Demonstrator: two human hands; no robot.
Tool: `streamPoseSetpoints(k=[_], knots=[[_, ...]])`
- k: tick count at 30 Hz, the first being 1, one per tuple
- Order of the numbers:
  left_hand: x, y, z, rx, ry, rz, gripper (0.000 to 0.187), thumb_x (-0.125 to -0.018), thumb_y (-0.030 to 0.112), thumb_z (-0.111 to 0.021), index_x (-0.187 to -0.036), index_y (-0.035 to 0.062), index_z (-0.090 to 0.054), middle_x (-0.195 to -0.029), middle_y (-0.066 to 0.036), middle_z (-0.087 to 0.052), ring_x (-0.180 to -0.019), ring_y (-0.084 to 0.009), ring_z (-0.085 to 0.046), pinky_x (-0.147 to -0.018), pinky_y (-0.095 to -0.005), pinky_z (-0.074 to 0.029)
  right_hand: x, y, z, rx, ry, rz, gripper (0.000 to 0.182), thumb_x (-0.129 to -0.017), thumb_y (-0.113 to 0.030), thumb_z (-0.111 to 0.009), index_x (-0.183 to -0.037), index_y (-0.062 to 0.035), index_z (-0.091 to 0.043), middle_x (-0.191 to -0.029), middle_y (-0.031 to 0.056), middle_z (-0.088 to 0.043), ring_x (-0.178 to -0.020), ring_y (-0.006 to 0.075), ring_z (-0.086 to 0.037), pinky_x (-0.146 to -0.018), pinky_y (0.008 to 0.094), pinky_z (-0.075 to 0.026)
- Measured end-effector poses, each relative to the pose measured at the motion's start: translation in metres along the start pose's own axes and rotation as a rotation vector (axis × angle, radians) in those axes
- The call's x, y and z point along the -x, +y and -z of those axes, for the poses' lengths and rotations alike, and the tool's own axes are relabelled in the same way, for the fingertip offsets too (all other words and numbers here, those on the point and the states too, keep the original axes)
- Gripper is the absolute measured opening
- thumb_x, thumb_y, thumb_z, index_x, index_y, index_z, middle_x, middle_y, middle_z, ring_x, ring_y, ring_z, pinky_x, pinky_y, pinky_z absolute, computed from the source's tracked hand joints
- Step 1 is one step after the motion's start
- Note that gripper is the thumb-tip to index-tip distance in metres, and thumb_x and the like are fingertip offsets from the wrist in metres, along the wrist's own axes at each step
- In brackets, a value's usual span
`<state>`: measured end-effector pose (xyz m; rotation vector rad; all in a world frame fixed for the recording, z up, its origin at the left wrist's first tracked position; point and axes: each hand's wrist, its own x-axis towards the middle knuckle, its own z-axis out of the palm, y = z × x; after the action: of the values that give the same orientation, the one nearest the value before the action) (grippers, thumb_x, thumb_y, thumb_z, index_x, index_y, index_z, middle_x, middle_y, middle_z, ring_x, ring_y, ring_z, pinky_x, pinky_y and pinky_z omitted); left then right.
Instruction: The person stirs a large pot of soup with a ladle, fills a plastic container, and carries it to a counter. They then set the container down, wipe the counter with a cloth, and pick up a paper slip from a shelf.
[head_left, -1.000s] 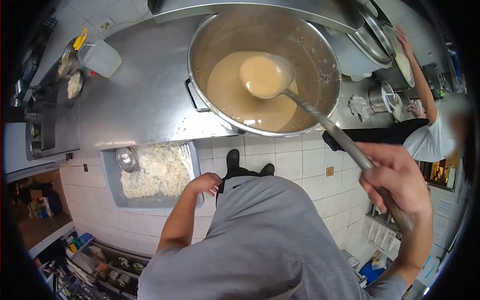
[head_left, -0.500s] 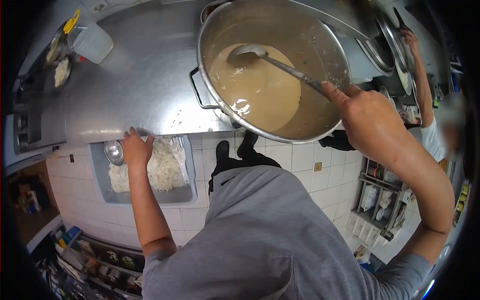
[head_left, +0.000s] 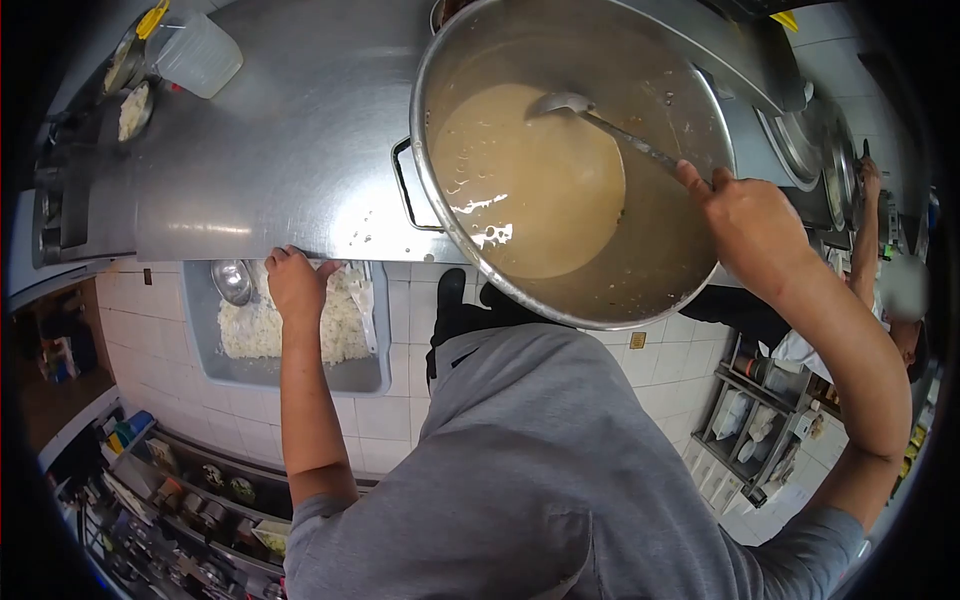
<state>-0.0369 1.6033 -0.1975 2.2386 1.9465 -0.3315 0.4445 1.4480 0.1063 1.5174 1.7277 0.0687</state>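
Note:
My right hand [head_left: 755, 230] grips the handle of a metal ladle [head_left: 645, 148]. The ladle's bowl end touches the cloudy tan liquid [head_left: 520, 190] inside a large steel pot [head_left: 655, 245]. Fingers of my left hand [head_left: 297, 287] rest on the front edge of the steel counter [head_left: 270, 130], thumb apart, holding nothing. Below that hand is a grey tub [head_left: 207, 362] of white rice [head_left: 265, 335]. A metal bowl [head_left: 232, 283] and a white slotted paddle [head_left: 366, 312] lie in the tub.
A translucent plastic container [head_left: 200, 60] and a small bowl of white food [head_left: 135, 112] stand at the counter's far left. Another person's arm [head_left: 866, 235] reaches up at the right, near round metal lids [head_left: 800, 140]. A shelf rack [head_left: 750, 415] stands lower right.
The ladle's bowl end has moved right and toward the pot's far side, with my right hand shifted right. My left hand stays at the counter edge, its fingers drawn in somewhat. The view has shifted slightly.

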Motion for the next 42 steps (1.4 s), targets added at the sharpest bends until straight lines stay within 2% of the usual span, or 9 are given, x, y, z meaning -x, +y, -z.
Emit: streamPoseSetpoints(k=[12,14,15,16,19,21,31,33,42], knots=[[-0.006,0.002,-0.002,-0.092,0.005,-0.014,0.078,-0.079,0.052,-0.093,-0.118,-0.0115,-0.07,-0.125,-0.027,-0.071,-0.124,-0.0433,-0.066,-0.099,-0.0459,-0.06,-0.008,0.055,0.044,0.203,-0.036,0.067,0.058,-0.09,0.005,-0.068,-0.145,-0.0143,-0.07,-0.096,0.0096,-0.077,-0.093,0.0264,-0.079,-0.084,0.0379,-0.063],[-0.006,0.004,0.0,-0.096,0.001,-0.011,0.075,-0.079,0.052,-0.092,-0.115,-0.0102,-0.071,-0.125,-0.026,-0.071,-0.123,-0.0434,-0.067,-0.097,-0.046,-0.061,-0.013,0.062,0.045,0.142,-0.146,0.098,0.072,-0.085,0.012,-0.067,-0.152,-0.0127,-0.065,-0.104,0.0127,-0.074,-0.095,0.0286,-0.076,-0.094,0.0404,-0.062],[-0.006,0.005,0.002,-0.103,-0.004,-0.009,0.075,-0.079,0.052,-0.092,-0.115,-0.0102,-0.071,-0.125,-0.026,-0.071,-0.123,-0.0434,-0.067,-0.097,-0.046,-0.061,-0.01,0.063,0.044,0.109,-0.052,0.116,0.056,-0.089,0.009,-0.067,-0.14,-0.0123,-0.072,-0.098,0.0106,-0.077,-0.097,0.0301,-0.078,-0.092,0.0413,-0.063],[-0.006,0.007,0.003,-0.104,-0.008,-0.007,0.075,-0.079,0.053,-0.092,-0.114,-0.0098,-0.071,-0.124,-0.026,-0.072,-0.123,-0.0431,-0.067,-0.096,-0.0459,-0.062,-0.011,0.066,0.044,0.103,-0.053,0.122,0.056,-0.089,0.009,-0.067,-0.14,-0.0123,-0.072,-0.098,0.0106,-0.077,-0.097,0.0301,-0.078,-0.092,0.0413,-0.063],[-0.009,0.007,0.004,-0.113,-0.031,-0.003,0.076,-0.079,0.055,-0.091,-0.113,-0.0095,-0.071,-0.124,-0.026,-0.072,-0.124,-0.0428,-0.067,-0.097,-0.046,-0.062,-0.017,0.074,0.047,-0.005,-0.123,0.121,0.055,-0.089,0.01,-0.067,-0.139,-0.0102,-0.072,-0.101,0.0128,-0.078,-0.104,0.0319,-0.076,-0.097,0.0425,-0.062],[-0.011,0.008,0.004,-0.118,-0.05,-0.003,0.076,-0.079,0.056,-0.09,-0.114,-0.0095,-0.071,-0.124,-0.026,-0.072,-0.125,-0.0428,-0.067,-0.097,-0.0462,-0.061,-0.023,0.075,0.051,-0.109,-0.364,0.014,0.052,-0.091,0.008,-0.068,-0.14,-0.0091,-0.072,-0.108,0.0138,-0.079,-0.11,0.0332,-0.074,-0.102,0.0439,-0.06],[-0.013,0.007,0.003,-0.159,-0.075,0.004,0.078,-0.08,0.057,-0.088,-0.116,-0.01,-0.072,-0.127,-0.026,-0.073,-0.129,-0.0427,-0.066,-0.099,-0.046,-0.061,-0.021,0.094,0.028,-0.312,-0.274,0.164,0.048,-0.095,0.0,-0.071,-0.143,-0.0096,-0.072,-0.107,0.0159,-0.079,-0.108,0.0341,-0.075,-0.099,0.0479,-0.059],[-0.014,0.006,0.002,-0.166,-0.066,-0.001,0.078,-0.08,0.057,-0.088,-0.117,-0.01,-0.072,-0.127,-0.026,-0.072,-0.129,-0.0426,-0.066,-0.099,-0.0462,-0.061,-0.029,0.095,0.031,-0.376,-0.475,0.105,0.048,-0.095,0.0,-0.07,-0.142,-0.007,-0.072,-0.106,0.0188,-0.079,-0.103,0.0351,-0.076,-0.097,0.0474,-0.058],[-0.013,-0.001,-0.009,-0.16,-0.006,-0.02,0.077,-0.079,0.061,-0.088,-0.111,-0.0067,-0.074,-0.119,-0.023,-0.074,-0.119,-0.0434,-0.068,-0.098,-0.0494,-0.058,-0.027,0.087,0.023,-0.709,-0.567,0.234,0.05,-0.095,-0.004,-0.065,-0.145,-0.0007,-0.067,-0.097,0.0246,-0.077,-0.092,0.0384,-0.077,-0.089,0.0483,-0.058]])
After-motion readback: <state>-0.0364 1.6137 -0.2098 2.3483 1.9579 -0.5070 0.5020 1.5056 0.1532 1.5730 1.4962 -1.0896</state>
